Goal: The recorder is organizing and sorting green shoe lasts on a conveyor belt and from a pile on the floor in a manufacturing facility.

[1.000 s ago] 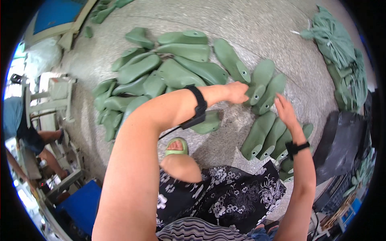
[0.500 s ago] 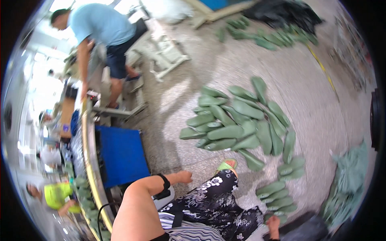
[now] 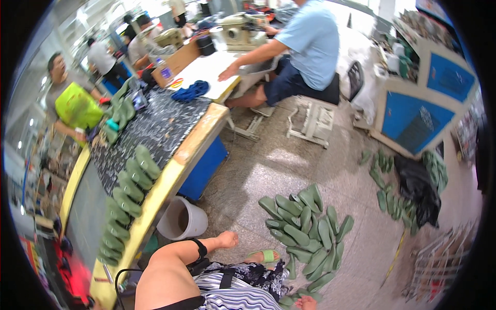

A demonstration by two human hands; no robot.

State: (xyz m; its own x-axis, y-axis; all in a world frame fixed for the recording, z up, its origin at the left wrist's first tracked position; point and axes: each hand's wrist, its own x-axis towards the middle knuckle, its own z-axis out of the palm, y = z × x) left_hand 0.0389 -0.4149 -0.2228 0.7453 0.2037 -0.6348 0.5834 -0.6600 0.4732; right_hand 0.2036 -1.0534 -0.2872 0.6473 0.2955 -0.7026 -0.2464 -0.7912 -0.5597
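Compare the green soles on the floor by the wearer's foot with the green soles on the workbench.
The floor soles lie in a loose, overlapping heap pointing many ways; the bench soles sit in a neat row along the bench's wooden edge. The floor soles are close to the left hand; the bench soles lie farther from it. Both sets are the same dull green and the same elongated shape.
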